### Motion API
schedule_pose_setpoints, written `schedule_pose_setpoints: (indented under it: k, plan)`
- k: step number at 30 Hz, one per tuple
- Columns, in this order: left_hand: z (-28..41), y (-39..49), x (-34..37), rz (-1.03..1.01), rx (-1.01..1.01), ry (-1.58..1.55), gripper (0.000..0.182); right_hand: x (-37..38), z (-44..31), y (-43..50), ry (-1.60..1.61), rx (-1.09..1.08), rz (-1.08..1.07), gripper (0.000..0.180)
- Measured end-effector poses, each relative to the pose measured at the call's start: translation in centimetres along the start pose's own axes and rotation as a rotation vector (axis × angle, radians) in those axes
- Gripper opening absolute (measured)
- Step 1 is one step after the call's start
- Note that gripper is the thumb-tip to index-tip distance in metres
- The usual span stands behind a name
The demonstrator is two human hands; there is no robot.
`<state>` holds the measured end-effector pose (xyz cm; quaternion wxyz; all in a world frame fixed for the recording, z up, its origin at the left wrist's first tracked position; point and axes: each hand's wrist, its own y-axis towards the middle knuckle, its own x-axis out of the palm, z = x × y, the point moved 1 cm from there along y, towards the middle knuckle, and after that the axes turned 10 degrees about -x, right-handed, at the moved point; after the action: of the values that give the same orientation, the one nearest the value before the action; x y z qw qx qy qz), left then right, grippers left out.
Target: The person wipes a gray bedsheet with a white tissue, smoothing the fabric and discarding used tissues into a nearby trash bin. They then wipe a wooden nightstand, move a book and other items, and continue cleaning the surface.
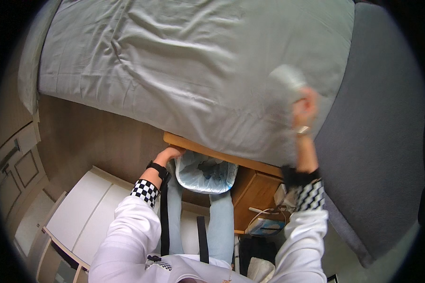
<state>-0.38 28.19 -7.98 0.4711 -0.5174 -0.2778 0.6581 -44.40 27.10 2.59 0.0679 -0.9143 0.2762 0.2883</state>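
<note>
A wrinkled grey sheet (184,70) covers the bed in front of me. My right hand (305,104), blurred by motion, is above the sheet's right side, closed on a whitish object (288,76) too blurred to name. My left hand (175,152) is low at the wooden bed edge (205,148), beside the left rim of a waste bin; its fingers are partly hidden, so its grip is unclear. The bin, lined with a translucent plastic bag (198,177), stands between my legs below the bed edge, with some dark contents inside.
A dark grey padded headboard or cushion (372,134) borders the bed at right. A wooden cabinet (251,191) with a white cable (251,221) stands right of the bin. White-topped furniture (88,208) is behind my left arm.
</note>
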Motion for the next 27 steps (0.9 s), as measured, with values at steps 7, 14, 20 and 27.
schedule_pose_setpoints:
  k: [7, 14, 20, 27]
  plan:
    - [0.1, 0.6, 1.5, 0.109, 0.047, -0.141, 0.026, -4.4, 13.4, 17.4, -0.557, 0.369, 0.362, 0.038]
    - [0.4, 0.8, 0.7, -0.101, -0.018, -0.146, 0.028, 5.7, 5.9, 15.0, -0.441, -0.256, -0.089, 0.034]
    - [1.2, 0.9, 0.1, -0.044, -0.020, -0.101, 0.031, -2.6, 5.7, 16.4, -0.843, -0.088, 0.047, 0.048]
    - [-0.3, 1.3, 1.2, 0.037, 0.042, -0.087, 0.033, 2.7, 4.0, 14.9, -0.449, 0.079, -0.061, 0.034]
